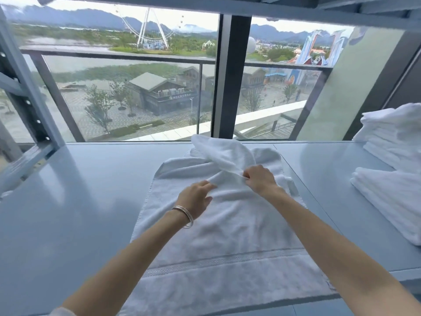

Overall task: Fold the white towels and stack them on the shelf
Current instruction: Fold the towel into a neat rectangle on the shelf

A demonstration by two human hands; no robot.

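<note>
White terry towel (227, 236) lies spread on the pale grey shelf surface (79, 201), its far end bunched. The right hand (259, 180) pinches that bunched fold; the left hand (196, 198) grips the cloth just beside it. Folded white towels (394, 137) are stacked at right.

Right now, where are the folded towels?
In the head view, the folded towels sit at the shelf's far right edge, right of the spread towel both hands are working.
</note>
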